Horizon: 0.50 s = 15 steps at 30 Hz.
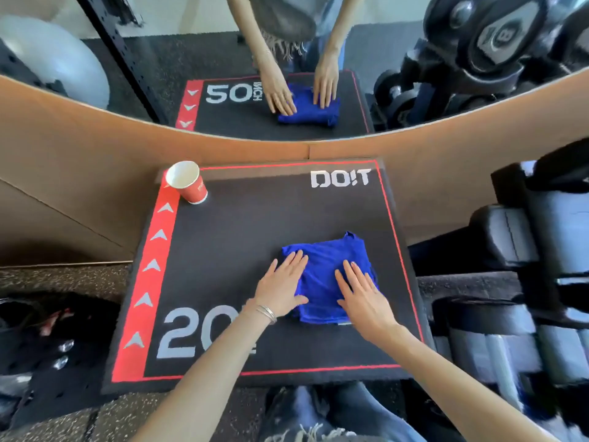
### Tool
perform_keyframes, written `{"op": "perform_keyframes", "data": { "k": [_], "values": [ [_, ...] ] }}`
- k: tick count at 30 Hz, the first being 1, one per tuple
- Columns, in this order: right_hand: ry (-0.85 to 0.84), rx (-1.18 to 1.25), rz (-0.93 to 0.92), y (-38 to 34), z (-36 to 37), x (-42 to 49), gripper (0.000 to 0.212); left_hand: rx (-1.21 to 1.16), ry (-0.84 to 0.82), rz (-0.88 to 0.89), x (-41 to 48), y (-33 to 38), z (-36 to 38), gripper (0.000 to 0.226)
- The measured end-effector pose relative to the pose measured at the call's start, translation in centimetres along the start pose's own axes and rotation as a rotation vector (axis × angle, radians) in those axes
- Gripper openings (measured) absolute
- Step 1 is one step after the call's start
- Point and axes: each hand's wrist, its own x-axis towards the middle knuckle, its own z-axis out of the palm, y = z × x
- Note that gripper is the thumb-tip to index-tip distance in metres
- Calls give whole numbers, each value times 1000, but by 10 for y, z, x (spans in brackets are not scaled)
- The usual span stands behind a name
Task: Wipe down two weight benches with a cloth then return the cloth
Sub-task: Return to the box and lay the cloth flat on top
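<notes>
Both hands are down flat on the cloth [323, 266]: left hand [282, 287] with fingers straight and spread across its left edge, right hand [363, 298] pressing its lower right part, neither one curled around anything. Thin bracelets [266, 313] ring the left wrist.

One container here: a red paper cup [187, 182] standing upright at the upper left corner of the box [236, 237]. Its white inside shows, though whether it holds liquid I can't tell.

Now the room. That cloth lies right of centre on the box top, its right side near the thin red border line. A broad bare stretch runs left and up toward the cup, which stands well apart from the cloth. Dumbbells [506, 240] crowd just beside the box's right edge, and speckled floor [63, 277] lies at left.

Textures: the cloth is vivid blue, soft and wrinkled, folded to a rough square with one corner poking out at its upper right. The box top looks like short black carpet, with a red stripe of pale arrows down its left side. A mirror [223, 52] across the upper frame repeats hands and cloth.
</notes>
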Motion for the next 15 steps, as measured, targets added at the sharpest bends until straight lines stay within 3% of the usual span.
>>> {"op": "perform_keyframes", "data": {
  "k": [9, 15],
  "values": [
    [-11, 52, 98, 41, -46, 85, 60, 35, -65, 73, 102, -15, -58, 85],
    [-111, 38, 145, 76, -83, 155, 61, 16, -108, 63, 169, -19, -95, 86]
  ]
}}
